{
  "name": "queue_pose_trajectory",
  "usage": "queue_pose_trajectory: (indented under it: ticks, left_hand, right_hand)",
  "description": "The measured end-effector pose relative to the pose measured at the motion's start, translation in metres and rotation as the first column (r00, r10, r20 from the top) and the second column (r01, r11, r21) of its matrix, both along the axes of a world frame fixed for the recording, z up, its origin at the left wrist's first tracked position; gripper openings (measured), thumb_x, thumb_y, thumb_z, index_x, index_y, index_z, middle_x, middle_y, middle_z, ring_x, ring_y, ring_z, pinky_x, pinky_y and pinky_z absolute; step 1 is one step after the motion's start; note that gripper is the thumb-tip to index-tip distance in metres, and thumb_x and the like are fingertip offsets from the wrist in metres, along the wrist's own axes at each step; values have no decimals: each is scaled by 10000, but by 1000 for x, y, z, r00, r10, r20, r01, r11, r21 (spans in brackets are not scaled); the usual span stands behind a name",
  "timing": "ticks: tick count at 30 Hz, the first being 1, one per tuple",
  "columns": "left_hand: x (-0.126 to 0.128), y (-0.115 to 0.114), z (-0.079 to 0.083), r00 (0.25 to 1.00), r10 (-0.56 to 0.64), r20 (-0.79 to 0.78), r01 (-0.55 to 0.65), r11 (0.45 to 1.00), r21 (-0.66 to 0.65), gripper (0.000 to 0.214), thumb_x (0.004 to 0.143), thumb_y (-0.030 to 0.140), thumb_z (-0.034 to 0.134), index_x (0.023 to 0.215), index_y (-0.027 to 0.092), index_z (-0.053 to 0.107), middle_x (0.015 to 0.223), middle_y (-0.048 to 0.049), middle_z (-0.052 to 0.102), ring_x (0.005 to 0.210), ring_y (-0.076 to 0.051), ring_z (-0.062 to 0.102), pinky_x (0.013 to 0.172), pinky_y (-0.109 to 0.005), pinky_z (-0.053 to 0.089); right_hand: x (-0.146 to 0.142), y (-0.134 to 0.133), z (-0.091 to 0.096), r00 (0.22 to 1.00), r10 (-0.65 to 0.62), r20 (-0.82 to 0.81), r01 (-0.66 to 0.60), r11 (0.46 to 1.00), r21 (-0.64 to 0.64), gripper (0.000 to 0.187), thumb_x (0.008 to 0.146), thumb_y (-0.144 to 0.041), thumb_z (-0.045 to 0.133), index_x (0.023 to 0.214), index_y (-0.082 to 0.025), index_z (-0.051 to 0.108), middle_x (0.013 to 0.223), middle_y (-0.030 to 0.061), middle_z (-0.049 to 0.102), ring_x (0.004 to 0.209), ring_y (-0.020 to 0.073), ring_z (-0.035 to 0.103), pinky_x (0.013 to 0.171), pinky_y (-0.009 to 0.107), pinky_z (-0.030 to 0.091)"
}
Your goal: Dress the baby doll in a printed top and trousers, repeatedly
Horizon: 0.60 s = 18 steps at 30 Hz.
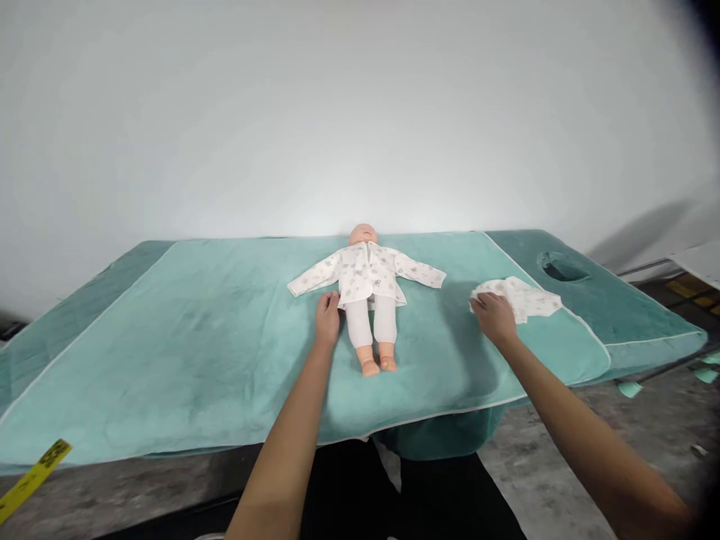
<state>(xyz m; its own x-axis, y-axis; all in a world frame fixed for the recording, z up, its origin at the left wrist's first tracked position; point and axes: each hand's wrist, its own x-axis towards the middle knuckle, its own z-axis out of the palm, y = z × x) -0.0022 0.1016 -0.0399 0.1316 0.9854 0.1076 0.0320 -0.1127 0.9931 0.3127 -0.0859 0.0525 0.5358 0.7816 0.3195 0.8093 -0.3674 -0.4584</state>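
A: Entry: doll (pixel 368 300) position?

B: On its back, mid-towel (pixel 196 352), head at 12 o'clock, feet at 6. It wears a printed jacket (pixel 368 274), sleeves spread toward 9 and 3, and white leggings.

A: Left hand (pixel 327 316)?

B: At 8 o'clock from the doll's middle. The fingers are stretched, close together, tips touching the jacket's lower corner. I cannot tell whether they pinch it.

A: Right hand (pixel 493 315)?

B: At 3 o'clock from the doll, well apart from it. It lies palm down on the near edge of a folded cloth (pixel 526 294) of the same print, fingers curled. Grip not discernible.

A: Support?

B: Teal towel over a padded table (pixel 635 315), with the face hole (pixel 559 266) at 2 o'clock.
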Motion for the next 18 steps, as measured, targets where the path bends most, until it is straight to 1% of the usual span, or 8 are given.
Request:
queue_pose_trajectory:
  ticks: [4, 6, 8, 10, 12, 15, 17, 18]
  left_hand:
    - [-2, -12, 5, 999, 41, 9, -41, 999, -7, 280, 912, 449, 523, 921, 178, 591, 893, -54, 630, 809, -180, 572, 785, -326, 488]
    - [-5, -18, 13, 999, 33, -31, -35, 998, -49, 237, 887, 393, 568, 970, 172, 590, 979, -78, 640, 846, -193, 593, 822, -351, 506]
    - [-10, -24, 29, 997, 54, -63, -57, 997, -47, 259, 839, 330, 635, 1042, 177, 586, 1127, -110, 623, 929, -218, 611, 877, -384, 511]
    - [-14, -30, 52, 995, 75, -66, -74, 997, 29, 385, 794, 282, 687, 1151, 198, 571, 1300, -130, 555, 1057, -253, 609, 936, -411, 504]
    - [-17, -38, 83, 998, 29, -50, -21, 989, 147, 531, 765, 266, 722, 1264, 230, 542, 1419, -125, 476, 1187, -286, 576, 988, -424, 492]
    - [-17, -57, 134, 981, -188, -42, 192, 935, 299, 675, 729, 256, 773, 1353, 277, 515, 1479, -91, 443, 1332, -306, 491, 1068, -428, 455]
    - [-13, -72, 164, 943, -332, -35, 321, 872, 370, 713, 709, 252, 802, 1360, 299, 517, 1487, -68, 451, 1381, -308, 448, 1100, -428, 436]
    - [-11, -78, 176, 924, -383, -17, 358, 846, 394, 716, 696, 255, 818, 1348, 301, 524, 1471, -62, 473, 1379, -308, 450, 1102, -427, 437]
  right_hand:
    - [-64, 54, 31, 952, 224, -208, -201, 971, 127, 353, 864, -383, 498, 593, -249, 316, 641, 30, 479, 766, 218, 491, 753, 337, 404]
    - [-90, 72, 40, 877, 350, -329, -293, 932, 212, 373, 877, -446, 498, 624, -245, 312, 628, -1, 427, 719, 194, 455, 705, 311, 397]
    - [-112, 81, 48, 777, 490, -395, -398, 869, 295, 396, 877, -484, 516, 642, -239, 313, 634, -21, 387, 689, 170, 422, 676, 291, 383]
    - [-128, 82, 59, 658, 621, -426, -502, 783, 368, 403, 883, -494, 539, 649, -230, 345, 653, -31, 379, 681, 151, 411, 673, 278, 378]
    - [-139, 77, 74, 518, 725, -455, -577, 688, 440, 374, 897, -490, 560, 674, -216, 437, 692, -32, 432, 703, 140, 444, 699, 270, 396]
    - [-149, 66, 99, 277, 804, -526, -628, 565, 535, 290, 911, -484, 600, 837, -203, 606, 831, -12, 573, 791, 138, 541, 751, 261, 446]
    - [-149, 61, 117, 147, 804, -576, -630, 525, 572, 296, 904, -497, 630, 955, -206, 645, 908, 6, 622, 822, 141, 584, 742, 256, 474]
    - [-148, 59, 125, 104, 799, -593, -628, 515, 584, 319, 896, -509, 646, 990, -205, 651, 917, 13, 633, 821, 142, 596, 726, 252, 484]
